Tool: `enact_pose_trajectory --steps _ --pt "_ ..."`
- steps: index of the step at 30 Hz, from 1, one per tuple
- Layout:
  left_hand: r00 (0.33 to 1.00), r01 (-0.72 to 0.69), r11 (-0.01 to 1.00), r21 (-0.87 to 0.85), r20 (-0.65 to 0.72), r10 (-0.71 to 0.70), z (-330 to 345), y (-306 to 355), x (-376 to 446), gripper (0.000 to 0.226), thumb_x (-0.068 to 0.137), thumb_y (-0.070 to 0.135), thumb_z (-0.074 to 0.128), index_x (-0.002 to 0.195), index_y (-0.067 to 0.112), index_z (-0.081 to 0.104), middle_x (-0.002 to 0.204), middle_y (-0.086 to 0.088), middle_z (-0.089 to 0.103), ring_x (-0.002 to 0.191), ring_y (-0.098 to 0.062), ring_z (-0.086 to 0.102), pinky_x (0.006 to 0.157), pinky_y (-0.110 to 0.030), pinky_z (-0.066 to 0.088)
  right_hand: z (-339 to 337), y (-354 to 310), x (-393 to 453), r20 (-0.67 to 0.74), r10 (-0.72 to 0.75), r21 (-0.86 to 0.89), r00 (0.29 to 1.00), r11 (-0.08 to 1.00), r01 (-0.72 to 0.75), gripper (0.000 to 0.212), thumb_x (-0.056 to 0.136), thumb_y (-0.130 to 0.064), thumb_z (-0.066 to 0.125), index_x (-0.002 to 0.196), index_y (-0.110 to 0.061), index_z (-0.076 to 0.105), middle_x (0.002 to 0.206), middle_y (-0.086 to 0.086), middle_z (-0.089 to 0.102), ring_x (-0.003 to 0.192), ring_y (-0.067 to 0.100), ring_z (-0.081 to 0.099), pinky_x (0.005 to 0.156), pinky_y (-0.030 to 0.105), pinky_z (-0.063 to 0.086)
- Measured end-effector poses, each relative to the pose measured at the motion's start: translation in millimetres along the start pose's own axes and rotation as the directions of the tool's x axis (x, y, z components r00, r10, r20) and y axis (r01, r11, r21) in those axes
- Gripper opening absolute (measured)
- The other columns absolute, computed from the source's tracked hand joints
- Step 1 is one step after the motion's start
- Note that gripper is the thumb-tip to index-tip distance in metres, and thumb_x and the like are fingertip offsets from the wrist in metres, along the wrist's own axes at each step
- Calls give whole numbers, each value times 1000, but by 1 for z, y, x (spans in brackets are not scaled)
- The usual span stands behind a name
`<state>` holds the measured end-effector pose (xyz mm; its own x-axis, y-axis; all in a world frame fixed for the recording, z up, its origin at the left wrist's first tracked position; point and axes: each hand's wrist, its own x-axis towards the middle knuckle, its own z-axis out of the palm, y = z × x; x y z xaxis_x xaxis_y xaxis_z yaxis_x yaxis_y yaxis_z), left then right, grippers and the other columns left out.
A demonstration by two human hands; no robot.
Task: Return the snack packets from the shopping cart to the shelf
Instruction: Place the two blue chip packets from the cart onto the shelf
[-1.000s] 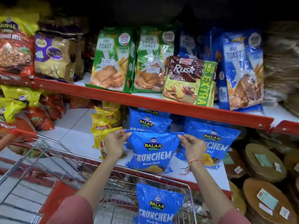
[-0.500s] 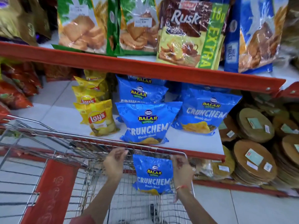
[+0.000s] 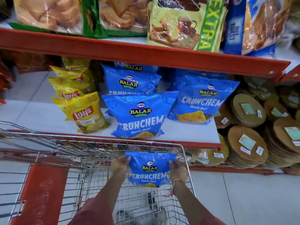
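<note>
Two arms in maroon sleeves reach forward into the wire cart [image 3: 183,153]. The left hand [image 3: 119,165] and the right hand [image 3: 177,170] each pinch an upper corner of a blue Crunchem packet [image 3: 150,170], fingers curled closed on the foil, so the packet hangs upright between them inside the cart, just under the cart's front rim. A red thread circles the right wrist. A red panel [image 3: 42,194] sits on the cart's left side, and pale floor tiles [image 3: 243,195] show to the right.

Just past the cart rim is the lower shelf [image 3: 32,114], white with a red front edge. A second Crunchem pack [image 3: 140,115] stands at its front, nearly in line with the held one. Behind it another blue pack [image 3: 132,80] stands, with more of the same further back. To the right, a third blue pack [image 3: 205,99] leans back, just beside the front one. To the left, yellow Lay's bags [image 3: 81,111] stand in a row running backward, the front one tilted. Right of the shelf, stacks of round brown discs [image 3: 246,143] with paper labels lie wrapped in plastic.

Above, the red edge of the upper shelf [image 3: 146,52] crosses the view. On it stand toast bags in green [image 3: 48,13], a yellow rusk bag [image 3: 186,25] marked EXTRA, and a blue milk toast bag [image 3: 253,25].
</note>
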<state>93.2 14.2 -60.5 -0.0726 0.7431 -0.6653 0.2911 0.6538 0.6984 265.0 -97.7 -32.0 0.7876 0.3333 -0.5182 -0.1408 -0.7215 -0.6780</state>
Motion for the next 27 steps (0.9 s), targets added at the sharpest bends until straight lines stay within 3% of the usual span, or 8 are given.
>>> enact_pose_trajectory --steps 4,7,9,13,17,20,24,27 --pt "995 -35 999 -39 -89 32 -13 -7 -20 27 83 6 69 108 -5 66 114 -23 69 106 -35 65 85 -31 47 -4 8 -16 -32 -6 46 999 999 7 21 88 -14 66 104 -3 73 100 20 74 88 28 68 70 23 42" --pt "978 -104 983 -155 -195 73 -22 -6 -40 28 76 -1 74 102 -10 68 99 -22 73 91 -30 64 77 -27 50 -13 9 -28 -15 -72 70 997 995 73 22 87 -19 67 102 -3 74 95 20 74 75 19 60 68 22 39" --pt "977 -168 940 -297 -174 120 -31 -2 -51 29 76 -12 69 104 -18 63 69 -8 75 85 -26 61 64 -14 57 -23 6 -36 0 -132 113 991 985 131 22 87 -18 67 102 -4 74 90 20 74 73 19 61 65 22 44" --pt "933 -355 874 -333 -188 307 -50 16 -77 23 78 -20 61 99 -11 64 50 18 70 56 2 67 57 -4 55 -45 -13 -53 -42 -320 154 947 934 322 15 85 -16 70 97 -8 76 77 10 74 55 1 61 49 -1 43" --pt "838 -539 806 -245 -251 485 -60 46 -106 17 78 1 72 95 0 70 74 3 71 63 1 65 64 -13 56 -69 -40 -68 -71 -465 217 882 856 469 9 85 -16 71 87 -10 77 63 10 69 54 18 60 59 27 52" --pt "792 -608 754 -249 -263 551 -64 73 -125 17 76 11 75 93 10 73 80 4 72 68 -2 68 69 -17 56 -91 -62 -75 -119 -553 292 825 775 561 11 85 -16 70 77 -22 75 62 2 68 58 12 59 59 26 52" --pt "750 -662 687 -301 -272 603 -57 112 -147 12 76 13 76 86 18 73 82 3 72 65 6 67 63 -9 56 -124 -97 -74 -204 -610 327 765 694 641 12 84 -17 71 88 -7 77 68 1 73 62 3 65 62 16 56" --pt "742 -669 660 -341 -264 616 -44 141 -163 23 75 8 76 96 3 71 88 -9 70 71 -8 65 76 -23 56 -146 -125 -67 -232 -585 438 777 651 620 25 84 -16 71 101 1 73 86 12 74 76 21 71 77 39 60"
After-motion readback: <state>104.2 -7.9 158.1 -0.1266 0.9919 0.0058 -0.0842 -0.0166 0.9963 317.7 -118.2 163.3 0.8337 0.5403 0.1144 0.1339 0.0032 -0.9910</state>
